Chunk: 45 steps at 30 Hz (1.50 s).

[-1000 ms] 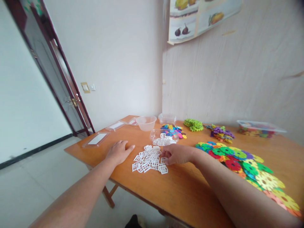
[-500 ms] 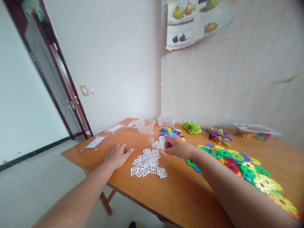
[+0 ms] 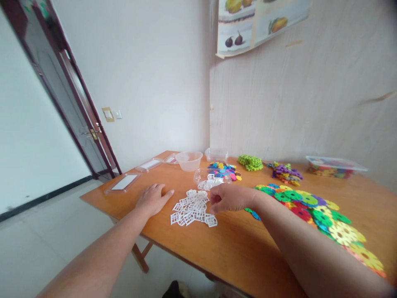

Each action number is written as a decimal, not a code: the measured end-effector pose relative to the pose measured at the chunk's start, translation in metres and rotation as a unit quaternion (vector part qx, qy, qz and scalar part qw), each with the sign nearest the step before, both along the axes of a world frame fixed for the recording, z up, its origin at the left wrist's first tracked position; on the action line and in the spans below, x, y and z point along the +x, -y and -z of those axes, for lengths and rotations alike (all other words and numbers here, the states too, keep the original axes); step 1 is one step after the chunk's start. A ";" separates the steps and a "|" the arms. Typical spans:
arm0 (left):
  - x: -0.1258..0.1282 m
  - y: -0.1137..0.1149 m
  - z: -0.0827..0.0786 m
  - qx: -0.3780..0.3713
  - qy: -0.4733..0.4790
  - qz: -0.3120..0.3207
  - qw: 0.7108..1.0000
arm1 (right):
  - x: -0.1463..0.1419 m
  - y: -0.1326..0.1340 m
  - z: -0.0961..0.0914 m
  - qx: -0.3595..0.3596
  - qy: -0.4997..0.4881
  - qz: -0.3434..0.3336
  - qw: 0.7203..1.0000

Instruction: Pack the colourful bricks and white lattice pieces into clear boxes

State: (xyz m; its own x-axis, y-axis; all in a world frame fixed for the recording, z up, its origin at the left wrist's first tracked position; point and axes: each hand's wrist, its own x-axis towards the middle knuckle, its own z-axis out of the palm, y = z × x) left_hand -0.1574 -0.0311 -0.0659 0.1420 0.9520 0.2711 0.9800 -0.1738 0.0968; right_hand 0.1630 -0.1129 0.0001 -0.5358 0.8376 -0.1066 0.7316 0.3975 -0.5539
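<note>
My left hand (image 3: 153,199) lies flat and open on the wooden table (image 3: 235,248), just left of a pile of small white lattice pieces (image 3: 192,209). My right hand (image 3: 229,198) hovers at the right edge of that pile, its fingers curled inward; I cannot see whether anything is in them. Just behind the pile stands a clear plastic box (image 3: 212,177) with several white pieces inside.
Colourful flower-shaped discs (image 3: 313,211) spread along the right side. Further back are a clear bowl (image 3: 189,160), a mixed-colour heap (image 3: 225,169), a green heap (image 3: 250,162), a purple heap (image 3: 285,171) and a lidded tub (image 3: 335,166). Flat clear lids (image 3: 125,182) lie at left.
My right hand went from the white pile up to the clear box with a piece, then came back down to the pile's right edge. The left hand stayed flat.
</note>
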 end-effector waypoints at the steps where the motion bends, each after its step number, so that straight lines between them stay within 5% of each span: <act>1: 0.000 0.000 0.001 0.002 0.000 0.001 1.000 | -0.002 0.002 0.001 -0.004 0.026 -0.016 1.000; 8: 0.001 0.002 -0.002 -0.004 0.015 -0.006 1.000 | -0.014 0.005 0.008 0.003 0.110 -0.050 0.993; 16: 0.002 0.003 -0.003 -0.008 0.011 -0.005 1.000 | -0.006 0.000 0.007 -0.029 0.049 -0.026 0.998; 21: 0.002 0.005 -0.005 -0.013 0.016 -0.005 1.000 | 0.004 -0.009 0.004 0.057 -0.049 0.073 0.994; 28: 0.001 0.003 -0.002 -0.014 0.018 -0.007 1.000 | 0.014 -0.026 0.000 0.145 -0.199 0.267 0.932; 31: 0.000 0.002 -0.001 -0.010 0.012 -0.004 1.000 | 0.013 -0.023 -0.001 0.143 -0.162 0.233 0.948; 37: 0.000 0.002 -0.001 -0.005 0.010 -0.004 1.000 | 0.008 -0.004 0.003 0.007 -0.001 0.029 1.000; 45: 0.000 0.001 -0.001 -0.011 0.018 -0.004 1.000 | 0.002 -0.006 0.017 0.008 0.067 0.020 0.997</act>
State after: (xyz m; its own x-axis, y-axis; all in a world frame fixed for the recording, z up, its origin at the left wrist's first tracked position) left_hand -0.1573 -0.0322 -0.0648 0.1256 0.9587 0.2551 0.9771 -0.1641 0.1356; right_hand 0.1645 -0.1066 -0.0173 -0.4838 0.8601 -0.1614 0.8143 0.3749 -0.4431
